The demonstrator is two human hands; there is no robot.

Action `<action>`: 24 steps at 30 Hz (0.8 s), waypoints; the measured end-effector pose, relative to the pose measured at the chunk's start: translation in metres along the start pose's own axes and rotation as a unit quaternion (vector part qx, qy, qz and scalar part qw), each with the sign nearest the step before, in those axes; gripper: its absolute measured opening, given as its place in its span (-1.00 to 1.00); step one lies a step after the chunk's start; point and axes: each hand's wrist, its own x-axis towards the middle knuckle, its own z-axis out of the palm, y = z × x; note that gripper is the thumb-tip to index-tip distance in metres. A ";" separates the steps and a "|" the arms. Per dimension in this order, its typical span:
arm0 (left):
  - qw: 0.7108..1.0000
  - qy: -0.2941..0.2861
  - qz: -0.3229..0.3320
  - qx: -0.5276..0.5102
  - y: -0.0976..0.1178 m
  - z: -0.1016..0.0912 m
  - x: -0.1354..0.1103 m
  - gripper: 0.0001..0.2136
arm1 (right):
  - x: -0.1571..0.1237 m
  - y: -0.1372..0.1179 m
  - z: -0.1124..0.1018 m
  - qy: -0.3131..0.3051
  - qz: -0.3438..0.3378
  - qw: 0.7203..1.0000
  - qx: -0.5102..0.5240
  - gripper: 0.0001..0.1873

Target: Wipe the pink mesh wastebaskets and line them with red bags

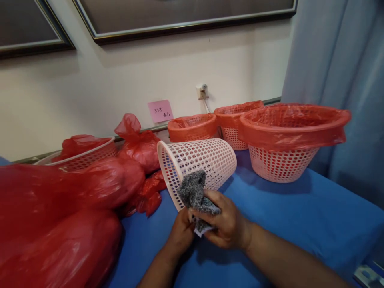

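A white perforated plastic wastebasket (220,160) lies tipped on its side over the blue cloth, its open end facing left. My left hand (181,234) is closed at the lower part of its rim, with the fingertips partly hidden behind my right hand. Bunched in my right hand (228,220) is a fuzzy grey cleaning cloth (192,188), which rests against the basket's side near the rim. A pale flap hangs from the cloth's lower end.
Several baskets lined with red bags stand behind and to the right, the largest basket (283,164) nearest. Filled red plastic bags (66,236) crowd the left. A pink note (161,111) and a wall socket (202,93) are at the wall. A blue curtain (339,80) hangs right.
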 end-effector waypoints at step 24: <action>0.991 0.127 -0.028 -0.031 0.011 -0.013 -0.003 -0.60 | 0.000 0.027 -0.004 0.029 0.122 0.992 0.013 -0.42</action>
